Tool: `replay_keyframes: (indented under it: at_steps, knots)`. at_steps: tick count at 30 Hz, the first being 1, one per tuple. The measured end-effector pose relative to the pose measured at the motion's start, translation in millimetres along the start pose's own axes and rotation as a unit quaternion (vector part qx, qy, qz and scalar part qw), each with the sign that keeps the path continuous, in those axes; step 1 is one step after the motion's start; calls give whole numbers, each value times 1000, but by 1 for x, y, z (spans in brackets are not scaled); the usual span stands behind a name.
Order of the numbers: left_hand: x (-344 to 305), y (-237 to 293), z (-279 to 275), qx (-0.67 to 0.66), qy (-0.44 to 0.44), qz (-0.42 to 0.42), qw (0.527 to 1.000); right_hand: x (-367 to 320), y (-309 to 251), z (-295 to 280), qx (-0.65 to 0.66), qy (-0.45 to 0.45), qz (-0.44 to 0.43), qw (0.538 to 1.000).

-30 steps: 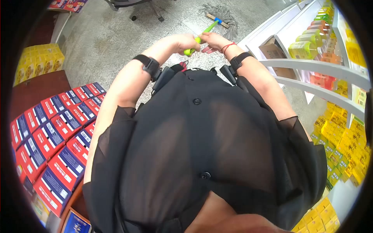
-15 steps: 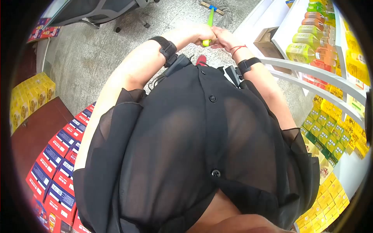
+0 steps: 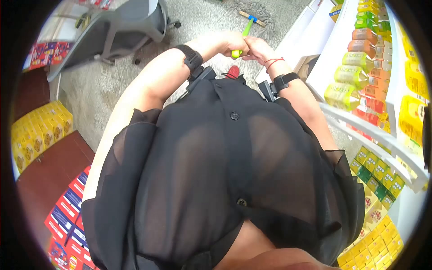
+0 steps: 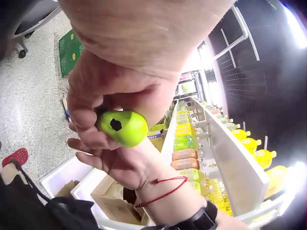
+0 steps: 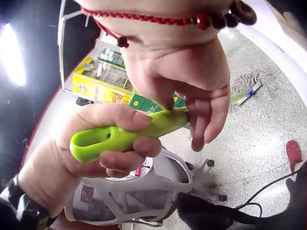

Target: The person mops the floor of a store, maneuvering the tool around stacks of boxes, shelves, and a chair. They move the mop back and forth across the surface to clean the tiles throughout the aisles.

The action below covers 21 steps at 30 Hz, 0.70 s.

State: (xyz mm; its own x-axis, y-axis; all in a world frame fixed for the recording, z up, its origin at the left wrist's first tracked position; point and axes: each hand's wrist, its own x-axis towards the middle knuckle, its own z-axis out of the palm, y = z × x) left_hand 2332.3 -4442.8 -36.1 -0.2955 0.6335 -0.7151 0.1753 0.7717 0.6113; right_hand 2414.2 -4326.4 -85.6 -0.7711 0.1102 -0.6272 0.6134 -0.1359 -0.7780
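The left hand [image 3: 235,43] grips the green mop handle [image 4: 132,128] near its end; in the right wrist view its fingers and thumb [image 5: 136,120] wrap the part beside the hanging slot. Farther along the handle, the right hand [image 3: 259,49], with a red cord on its wrist, holds it between thumb and bent fingers [image 5: 204,112]. Both hands are close together in front of the torso. Beyond them, the mop head [image 3: 252,19], grey strands on a bar with a blue joint, lies on the floor.
An office chair [image 3: 130,31] stands at the upper left. Yellow boxes [image 3: 42,130] and red-and-blue boxes [image 3: 67,216] are at the left. Shelves of bottles [image 3: 353,76] and a white rail [image 3: 378,135] are on the right. A red shoe [image 3: 233,72] shows below the hands.
The head view has shifted, showing more of the chair and bottles. The handle slants less than a second ago, and the hands are closer together. Both still hold it.
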Motion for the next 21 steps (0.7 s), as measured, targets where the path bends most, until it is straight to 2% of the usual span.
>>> replay_keyframes:
  at_steps: [7, 14, 21]
  knots:
    - [78, 62, -62, -86, -59, 13, 995, 58, -59, -83, 10, 10, -2, 1000]
    - [119, 120, -87, -114, -39, 23, 992, 91, -80, -140, 45, 48, 10, 998]
    - [198, 142, -118, -155, -70, 12, 985, 101, -128, -177, 51, 78, 30, 995]
